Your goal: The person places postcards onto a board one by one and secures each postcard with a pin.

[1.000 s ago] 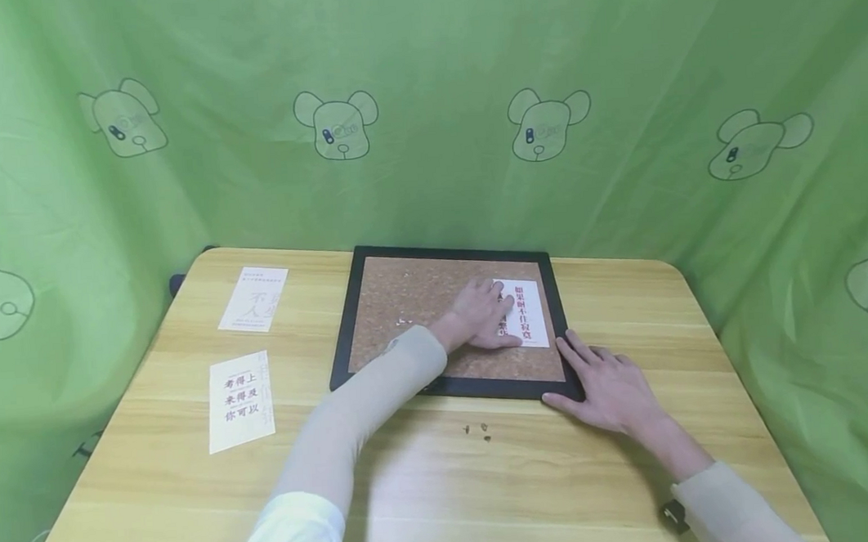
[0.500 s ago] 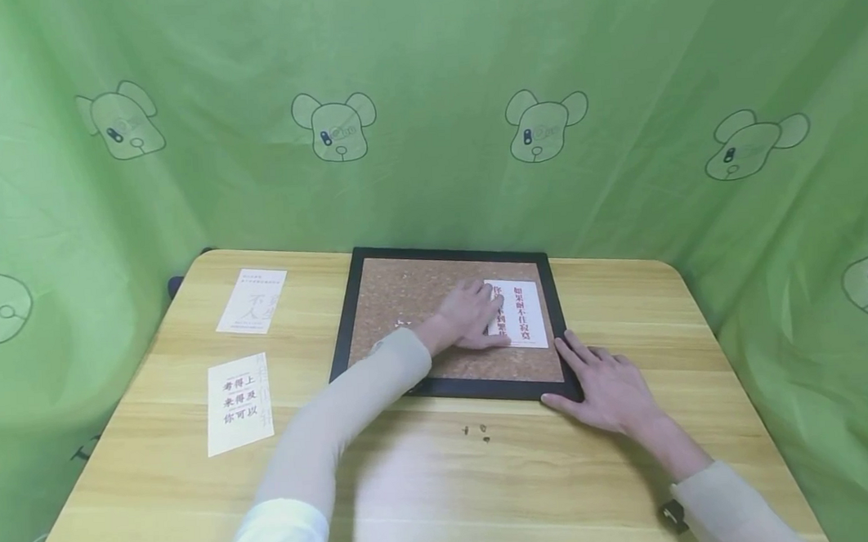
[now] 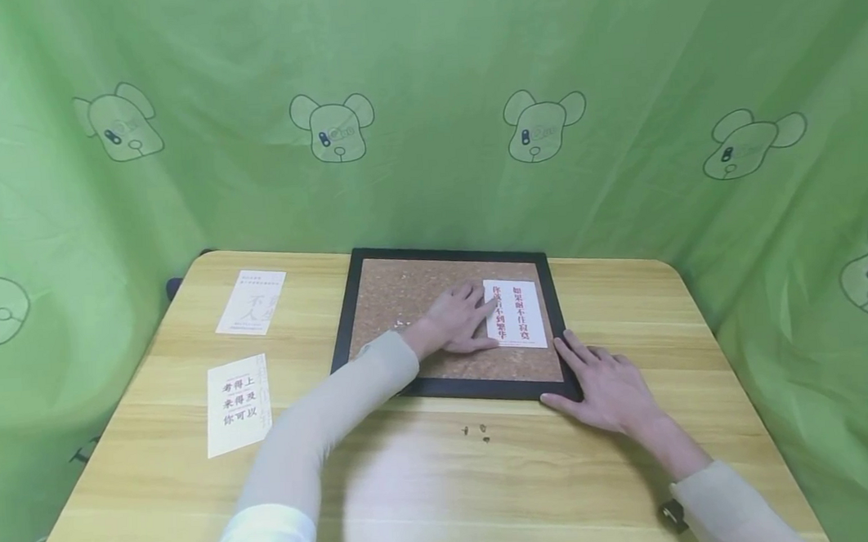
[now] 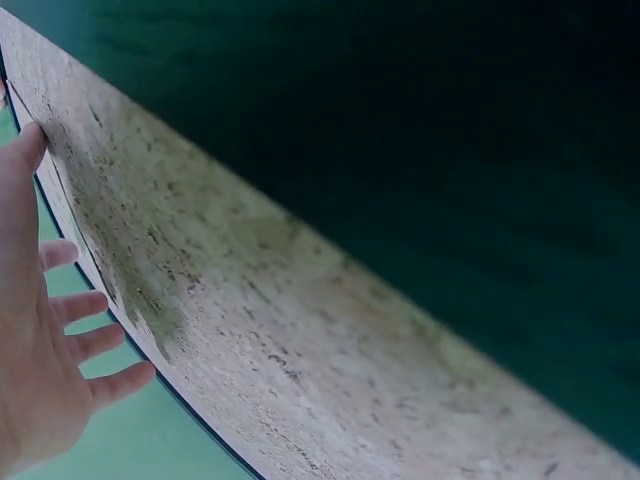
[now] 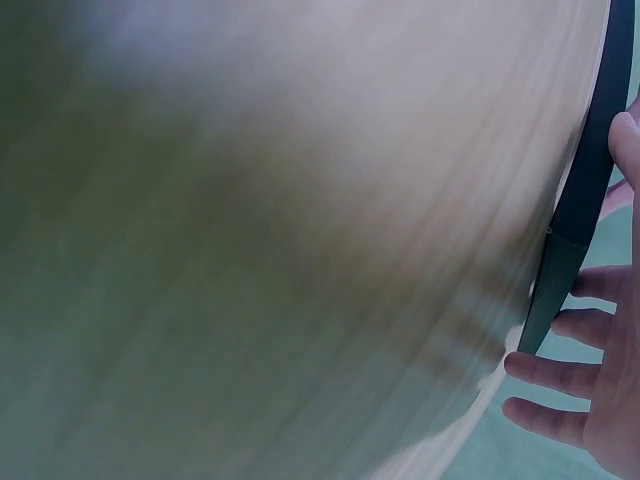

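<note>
A black-framed cork board [image 3: 405, 285] lies flat on the wooden table. On its right part is a white card [image 3: 529, 315] with two columns of red characters. My left hand [image 3: 453, 319] lies on the cork with its fingers spread; forefinger and thumb tips touch the card's left edge. In the left wrist view its fingers [image 4: 122, 384] look extended over the cork. The right hand [image 3: 608, 386] rests at the board's lower right corner, fingers along the right side and thumb at the front edge. In the right wrist view its fingers [image 5: 552, 374] are fairly straight beside the black frame [image 5: 580, 205].
Two more printed cards, an upper card [image 3: 251, 302] and a lower card [image 3: 238, 406], lie at the table's left. Three tiny dark pieces [image 3: 485, 439] sit in front of the board. White bits [image 3: 400, 323] show on the cork. A green curtain [image 3: 430, 197] hangs behind.
My left hand has slid a little left, off most of the card, uncovering its left column of characters. The right hand keeps its place at the corner.
</note>
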Available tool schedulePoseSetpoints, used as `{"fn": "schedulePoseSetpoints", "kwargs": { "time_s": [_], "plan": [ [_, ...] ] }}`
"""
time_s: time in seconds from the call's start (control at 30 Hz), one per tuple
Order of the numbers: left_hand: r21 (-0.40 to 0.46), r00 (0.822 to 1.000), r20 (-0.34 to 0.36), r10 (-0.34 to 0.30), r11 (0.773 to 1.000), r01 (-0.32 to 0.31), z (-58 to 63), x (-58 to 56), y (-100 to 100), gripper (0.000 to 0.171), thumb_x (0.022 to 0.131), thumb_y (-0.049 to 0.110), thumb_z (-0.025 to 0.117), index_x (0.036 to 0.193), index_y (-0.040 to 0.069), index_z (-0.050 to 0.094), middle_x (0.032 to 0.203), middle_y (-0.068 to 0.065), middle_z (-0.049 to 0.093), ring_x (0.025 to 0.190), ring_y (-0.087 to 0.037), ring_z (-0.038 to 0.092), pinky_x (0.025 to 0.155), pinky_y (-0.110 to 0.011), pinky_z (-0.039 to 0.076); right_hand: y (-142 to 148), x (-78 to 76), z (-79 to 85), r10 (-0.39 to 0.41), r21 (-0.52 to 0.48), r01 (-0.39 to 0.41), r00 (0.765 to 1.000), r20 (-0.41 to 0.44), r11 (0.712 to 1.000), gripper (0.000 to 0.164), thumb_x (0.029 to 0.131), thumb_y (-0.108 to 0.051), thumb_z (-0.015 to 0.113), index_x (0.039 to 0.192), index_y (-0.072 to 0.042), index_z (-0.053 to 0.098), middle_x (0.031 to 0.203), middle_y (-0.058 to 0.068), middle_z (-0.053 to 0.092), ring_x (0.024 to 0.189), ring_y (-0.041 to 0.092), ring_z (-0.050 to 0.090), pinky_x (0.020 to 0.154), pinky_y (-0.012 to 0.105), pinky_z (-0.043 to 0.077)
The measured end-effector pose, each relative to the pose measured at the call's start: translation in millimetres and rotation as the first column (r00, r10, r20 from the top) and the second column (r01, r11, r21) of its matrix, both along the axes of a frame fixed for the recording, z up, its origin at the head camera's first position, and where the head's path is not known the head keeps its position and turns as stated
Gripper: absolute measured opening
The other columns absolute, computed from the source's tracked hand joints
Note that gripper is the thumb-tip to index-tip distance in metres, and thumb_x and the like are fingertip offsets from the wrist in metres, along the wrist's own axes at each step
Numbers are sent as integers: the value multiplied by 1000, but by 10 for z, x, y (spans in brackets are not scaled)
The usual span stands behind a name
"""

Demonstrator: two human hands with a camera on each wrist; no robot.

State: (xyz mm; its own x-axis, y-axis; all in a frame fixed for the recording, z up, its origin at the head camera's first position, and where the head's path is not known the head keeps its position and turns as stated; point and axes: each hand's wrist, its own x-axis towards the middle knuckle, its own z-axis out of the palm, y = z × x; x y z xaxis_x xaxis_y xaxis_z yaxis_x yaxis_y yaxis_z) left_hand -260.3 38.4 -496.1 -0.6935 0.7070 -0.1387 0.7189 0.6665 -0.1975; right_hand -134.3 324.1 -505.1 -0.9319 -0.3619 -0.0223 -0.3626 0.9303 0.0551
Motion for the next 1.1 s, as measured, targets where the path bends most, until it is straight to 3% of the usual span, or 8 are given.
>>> {"fn": "schedulePoseSetpoints", "kwargs": {
  "time_s": [0.3, 0.53, 0.87, 1.1],
  "plan": [
    [2, 1000, -1, -14, 1000, 14, -34, -23, -16, 86, 102, 79, 27, 168, 25, 28, 172, -8, 33, 159, -32, 34, 128, -51, 37, -2, -8, -5, 9, 9, -9, 1000, -11, 1000, 108, 89, -88, 50, 164, -11, 38, 169, 20, 40, 131, 52, 61, 102, 63, 55],
    [8, 1000, 14, -19, 1000, 19, -51, -37, 4, 85, 102, 79, 26, 169, 26, 27, 174, -5, 32, 161, -33, 31, 129, -52, 36, -39, 8, 28, 30, -3, -30, 999, -26, 1000, 107, 88, -87, 52, 165, -14, 37, 168, 20, 40, 141, 51, 53, 104, 66, 52],
    [6, 999, 39, -8, 1000, 8, 3, -29, 2, 85, 102, 79, 29, 169, 26, 26, 174, -5, 31, 161, -34, 30, 129, -53, 35, -212, 71, 184, 134, -45, -139, 986, -104, 989, 94, 88, -79, 63, 157, -15, 52, 163, 15, 50, 142, 45, 54, 110, 65, 49],
    [12, 999, 33, -17, 1000, 16, 2, -15, -2, 84, 102, 79, 29, 168, 27, 28, 173, -5, 34, 159, -33, 34, 126, -52, 39, -343, 135, 261, 226, -59, -239, 959, -173, 969, 78, 90, -66, 71, 149, -16, 60, 150, 15, 63, 135, 44, 60, 107, 65, 52]
  ]
}}
